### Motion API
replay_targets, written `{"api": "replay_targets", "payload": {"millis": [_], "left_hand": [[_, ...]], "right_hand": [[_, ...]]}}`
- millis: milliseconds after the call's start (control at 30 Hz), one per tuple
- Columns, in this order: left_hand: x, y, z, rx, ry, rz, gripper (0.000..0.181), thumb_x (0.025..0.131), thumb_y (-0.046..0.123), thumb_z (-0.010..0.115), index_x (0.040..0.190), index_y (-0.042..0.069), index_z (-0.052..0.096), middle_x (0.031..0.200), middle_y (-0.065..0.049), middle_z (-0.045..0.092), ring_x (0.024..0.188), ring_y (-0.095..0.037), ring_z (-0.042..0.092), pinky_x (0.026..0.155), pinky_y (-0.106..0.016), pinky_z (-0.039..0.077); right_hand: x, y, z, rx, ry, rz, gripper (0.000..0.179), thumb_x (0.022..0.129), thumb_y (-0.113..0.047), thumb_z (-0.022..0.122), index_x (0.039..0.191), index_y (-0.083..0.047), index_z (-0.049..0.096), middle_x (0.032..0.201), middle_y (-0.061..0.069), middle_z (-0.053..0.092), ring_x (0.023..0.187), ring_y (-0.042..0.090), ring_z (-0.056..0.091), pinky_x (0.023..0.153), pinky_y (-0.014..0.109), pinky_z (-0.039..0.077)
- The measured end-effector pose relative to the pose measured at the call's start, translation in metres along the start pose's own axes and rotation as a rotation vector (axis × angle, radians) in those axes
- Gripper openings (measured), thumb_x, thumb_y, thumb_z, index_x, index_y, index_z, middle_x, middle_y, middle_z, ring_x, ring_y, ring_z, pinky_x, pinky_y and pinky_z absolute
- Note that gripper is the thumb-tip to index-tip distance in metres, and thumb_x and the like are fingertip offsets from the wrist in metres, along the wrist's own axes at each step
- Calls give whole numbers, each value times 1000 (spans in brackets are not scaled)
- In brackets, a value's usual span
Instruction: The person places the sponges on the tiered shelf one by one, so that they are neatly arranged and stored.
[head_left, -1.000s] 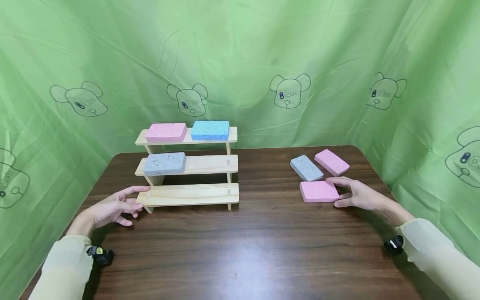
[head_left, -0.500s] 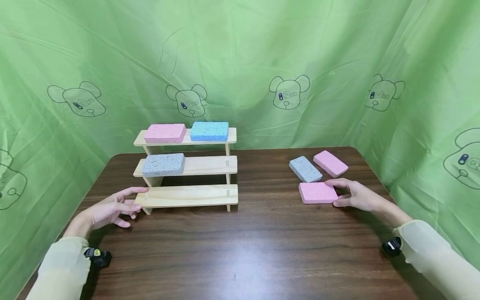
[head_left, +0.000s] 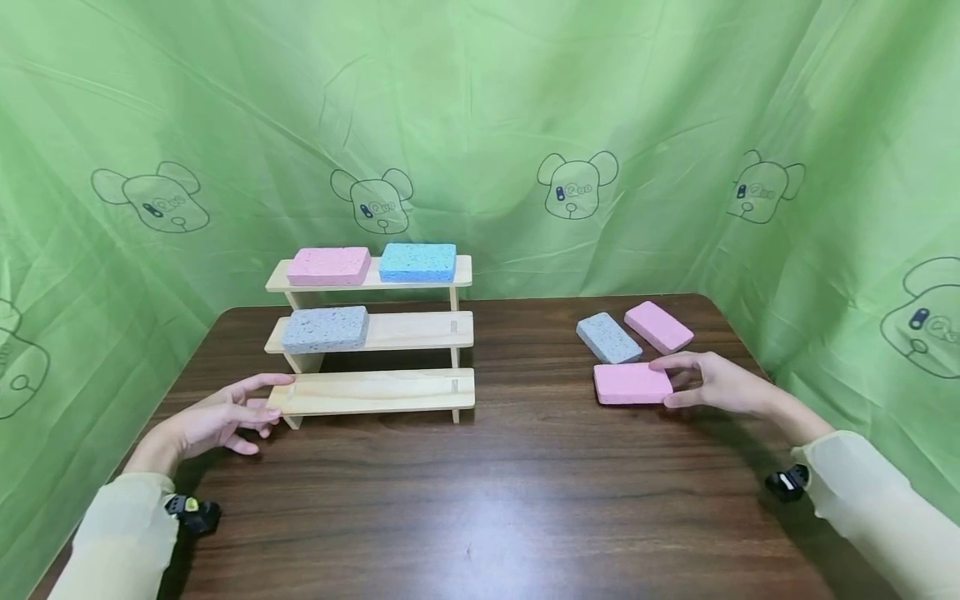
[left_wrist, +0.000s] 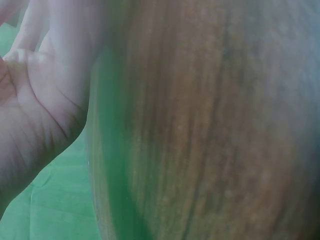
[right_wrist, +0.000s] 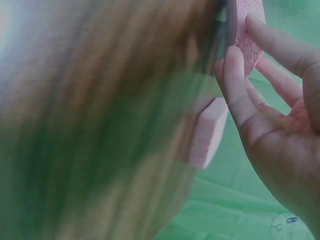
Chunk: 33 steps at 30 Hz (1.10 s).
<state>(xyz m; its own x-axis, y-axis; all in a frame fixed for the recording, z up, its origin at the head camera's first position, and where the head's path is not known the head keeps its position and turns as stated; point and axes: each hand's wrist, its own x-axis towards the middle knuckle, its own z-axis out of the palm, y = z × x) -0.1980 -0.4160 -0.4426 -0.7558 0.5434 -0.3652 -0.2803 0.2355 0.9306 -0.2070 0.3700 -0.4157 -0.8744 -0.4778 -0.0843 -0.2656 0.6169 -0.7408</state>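
On the right of the table (head_left: 480, 483), the right hand (head_left: 716, 385) holds the near pink sponge (head_left: 628, 383) by its right end, thumb on the near side and a finger on the far; the grip is narrow, and the right wrist view shows the fingertips against it. Since half a second ago that sponge has shifted only a trifle leftward, and its near edge seems slightly raised; whether it is wholly off the table I cannot tell; my judgement is that the hold is made, with hardly any carrying done. Just beyond it lie the pale sponge (head_left: 609, 338) and, farther right, the far pink sponge (head_left: 658, 327); neither has changed place.

On the left, the left hand (head_left: 213, 421) pinches the left end of the rack (head_left: 375, 392) at its lowest shelf, much as before; this probably steadies it; the top shelf (head_left: 464, 271) bears a pink block (head_left: 328, 266) and a blue block (head_left: 417, 262), the middle one a speckled block (head_left: 325, 328).
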Motion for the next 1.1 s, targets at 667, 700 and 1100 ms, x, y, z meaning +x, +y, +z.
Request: {"api": "replay_targets", "payload": {"millis": [667,700,1100], "left_hand": [[0,-2,1,-16,-5,3,58,105,4,48,154,31,32,111,-7,64,91,-17,62,77,-50,60],[1,-2,1,-17,-4,3,58,105,5,48,154,32,33,111,-7,64,91,-16,62,76,-50,60],[0,-3,-2,-14,-17,9,59,106,5,47,155,31,30,111,-8,63,91,-17,62,78,-52,60]], "right_hand": [[26,-93,-7,58,109,-75,61,83,-23,87,137,-12,63,126,6,69,112,19,66,90,26,54],[28,-99,-6,60,123,-85,60,83,-23,87,137,-13,63,127,6,68,113,19,66,92,26,54],[66,-147,20,315,232,-158,59,85,-14,85,140,-13,62,134,6,64,113,23,66,87,30,57]]}}
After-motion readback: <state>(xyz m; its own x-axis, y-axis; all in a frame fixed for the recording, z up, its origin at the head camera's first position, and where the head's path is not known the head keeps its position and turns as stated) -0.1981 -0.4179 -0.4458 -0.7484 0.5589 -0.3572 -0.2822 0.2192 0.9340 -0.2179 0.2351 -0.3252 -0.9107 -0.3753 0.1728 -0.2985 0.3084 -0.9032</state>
